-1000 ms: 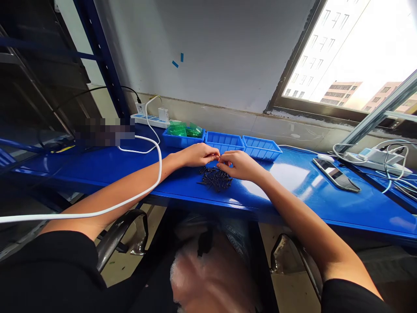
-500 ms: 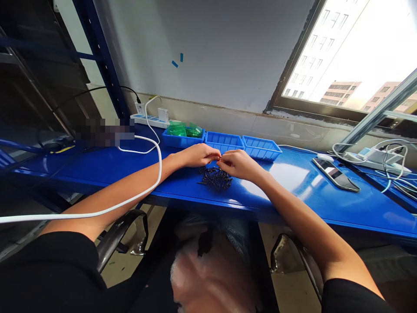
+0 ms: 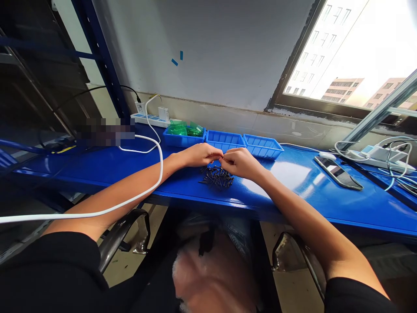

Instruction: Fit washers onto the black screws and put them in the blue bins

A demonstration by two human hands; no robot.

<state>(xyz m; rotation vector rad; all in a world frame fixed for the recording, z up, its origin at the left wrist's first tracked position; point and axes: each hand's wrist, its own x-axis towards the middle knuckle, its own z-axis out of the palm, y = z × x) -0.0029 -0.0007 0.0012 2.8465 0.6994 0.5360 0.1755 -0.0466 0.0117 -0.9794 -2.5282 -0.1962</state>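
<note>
A loose pile of small black screws [image 3: 216,177] lies on the blue tabletop [image 3: 182,187]. Just above and behind the pile, my left hand [image 3: 205,154] and my right hand [image 3: 239,161] meet at the fingertips. Both are closed in a pinch, thumbs against forefingers. Whatever sits between the fingertips is too small and too covered to make out. Behind my hands stand three blue bins in a row: the left bin [image 3: 184,141] holds green plastic packets [image 3: 178,128], then come the middle bin [image 3: 224,138] and the right bin [image 3: 263,147].
A white cable [image 3: 160,174] hangs across my left forearm. On the right lie a phone [image 3: 338,173] and a power strip [image 3: 381,158] with tangled wires. Another power strip [image 3: 150,119] runs along the wall at the back left. Chair armrests [image 3: 125,234] flank my lap.
My hands stay together above the screws, fingertips still pinched. The whole view has shifted very slightly; nothing else has visibly moved.
</note>
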